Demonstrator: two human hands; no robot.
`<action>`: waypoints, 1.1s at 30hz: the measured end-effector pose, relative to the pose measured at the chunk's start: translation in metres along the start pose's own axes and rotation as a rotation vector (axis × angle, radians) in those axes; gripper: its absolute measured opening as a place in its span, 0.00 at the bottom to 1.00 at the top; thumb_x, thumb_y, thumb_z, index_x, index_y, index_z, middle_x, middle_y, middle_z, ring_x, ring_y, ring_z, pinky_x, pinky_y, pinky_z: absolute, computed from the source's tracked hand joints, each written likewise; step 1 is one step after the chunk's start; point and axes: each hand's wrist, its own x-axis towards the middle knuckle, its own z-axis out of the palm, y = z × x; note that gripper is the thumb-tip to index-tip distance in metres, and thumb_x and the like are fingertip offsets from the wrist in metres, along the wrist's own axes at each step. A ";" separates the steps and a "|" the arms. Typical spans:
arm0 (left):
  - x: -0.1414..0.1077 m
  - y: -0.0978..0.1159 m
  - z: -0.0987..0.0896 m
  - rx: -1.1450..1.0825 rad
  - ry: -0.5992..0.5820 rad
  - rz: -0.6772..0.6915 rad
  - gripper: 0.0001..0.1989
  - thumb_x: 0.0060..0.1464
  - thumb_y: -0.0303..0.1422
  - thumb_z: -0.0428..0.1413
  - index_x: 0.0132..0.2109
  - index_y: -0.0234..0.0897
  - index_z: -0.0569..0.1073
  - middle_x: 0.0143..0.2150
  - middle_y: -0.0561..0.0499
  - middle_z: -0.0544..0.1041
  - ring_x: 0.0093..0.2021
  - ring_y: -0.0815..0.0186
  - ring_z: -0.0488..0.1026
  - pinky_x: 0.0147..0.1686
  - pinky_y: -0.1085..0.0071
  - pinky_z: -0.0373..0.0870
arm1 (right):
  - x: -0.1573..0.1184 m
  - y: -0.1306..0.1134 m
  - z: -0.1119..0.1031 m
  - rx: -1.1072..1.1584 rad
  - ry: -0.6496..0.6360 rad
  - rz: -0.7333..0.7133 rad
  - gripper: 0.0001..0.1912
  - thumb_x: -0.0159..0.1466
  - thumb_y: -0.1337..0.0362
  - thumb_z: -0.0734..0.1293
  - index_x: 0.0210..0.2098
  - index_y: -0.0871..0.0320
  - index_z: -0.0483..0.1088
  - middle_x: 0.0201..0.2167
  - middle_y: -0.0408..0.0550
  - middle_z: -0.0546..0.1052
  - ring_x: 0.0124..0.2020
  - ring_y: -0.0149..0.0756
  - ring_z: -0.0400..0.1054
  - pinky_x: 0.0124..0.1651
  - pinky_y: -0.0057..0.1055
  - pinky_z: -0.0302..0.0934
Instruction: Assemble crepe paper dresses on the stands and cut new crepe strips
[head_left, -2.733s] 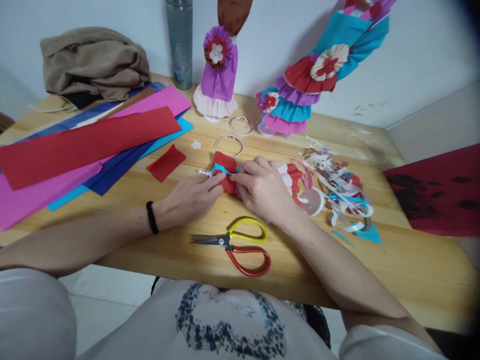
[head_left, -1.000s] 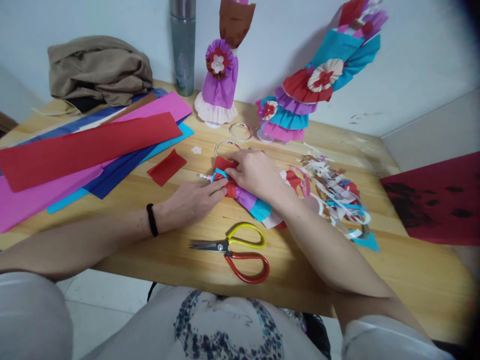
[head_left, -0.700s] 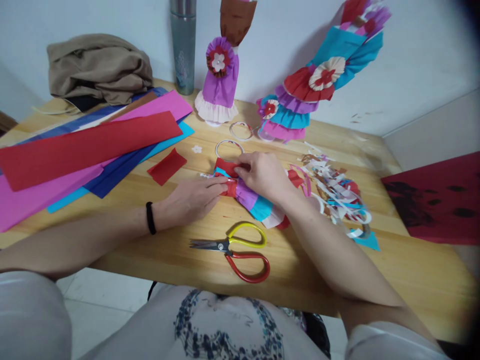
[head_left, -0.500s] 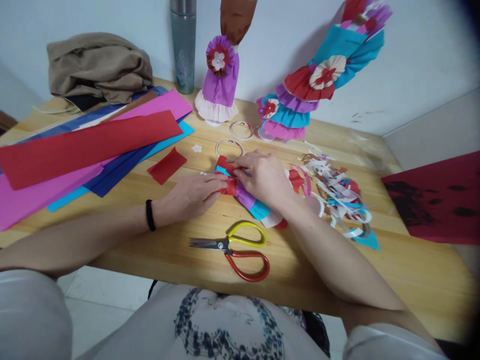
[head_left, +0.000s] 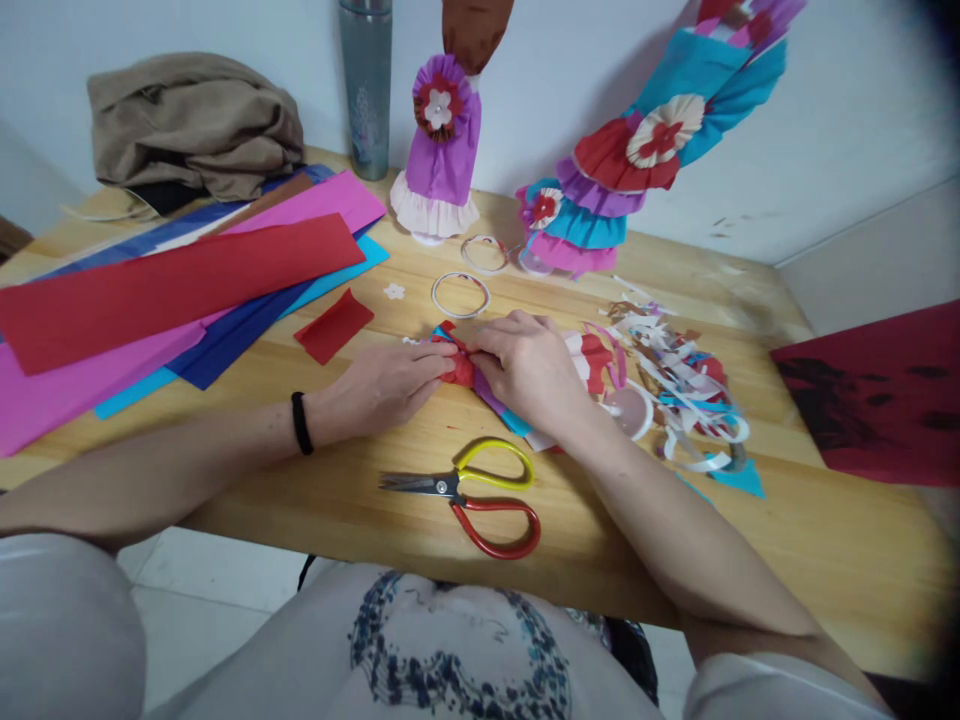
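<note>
A layered paper piece (head_left: 463,372) in red, purple, blue and white lies on the wooden table, partly hidden under my hands. My left hand (head_left: 394,378) rests flat from the left, its fingertips pressing the red part at its upper left end. From the right, my right hand (head_left: 521,360) pinches the same red paper between thumb and fingers, close to the left fingertips. A bit of blue paper shows just above the fingertips. Below the hands lie scissors (head_left: 442,487) with a yellow and a red handle, blades pointing left.
Long coloured paper strips (head_left: 180,285) and a small red piece (head_left: 334,326) lie left. Behind stand a bottle (head_left: 366,100) and two paper-dressed figures (head_left: 442,165). Two rings (head_left: 461,295) lie in front of them. A scrap pile (head_left: 690,385) is at right, beside a clear round base (head_left: 628,408).
The red flap at the upper end of the paper piece has been folded down under my right fingers. My left fingertips have shifted slightly toward it.
</note>
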 end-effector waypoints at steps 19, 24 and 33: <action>0.000 0.000 0.000 -0.041 0.033 0.029 0.12 0.65 0.27 0.47 0.45 0.35 0.75 0.54 0.44 0.79 0.52 0.61 0.78 0.52 0.63 0.76 | -0.008 -0.001 0.003 -0.116 0.018 -0.093 0.09 0.67 0.67 0.64 0.37 0.57 0.78 0.39 0.49 0.81 0.42 0.43 0.65 0.46 0.39 0.47; 0.001 -0.002 0.000 -0.156 0.055 -0.014 0.11 0.63 0.28 0.49 0.47 0.35 0.76 0.54 0.42 0.79 0.54 0.60 0.77 0.53 0.61 0.75 | -0.010 -0.001 0.004 -0.135 0.005 -0.105 0.11 0.68 0.67 0.63 0.39 0.57 0.78 0.39 0.49 0.80 0.42 0.43 0.63 0.47 0.40 0.47; 0.006 -0.004 -0.010 -0.459 0.062 -0.138 0.09 0.62 0.31 0.52 0.45 0.37 0.76 0.53 0.45 0.80 0.52 0.61 0.78 0.52 0.63 0.76 | -0.010 -0.003 0.005 -0.148 0.001 -0.106 0.11 0.68 0.69 0.63 0.39 0.58 0.78 0.38 0.51 0.79 0.43 0.44 0.62 0.47 0.40 0.46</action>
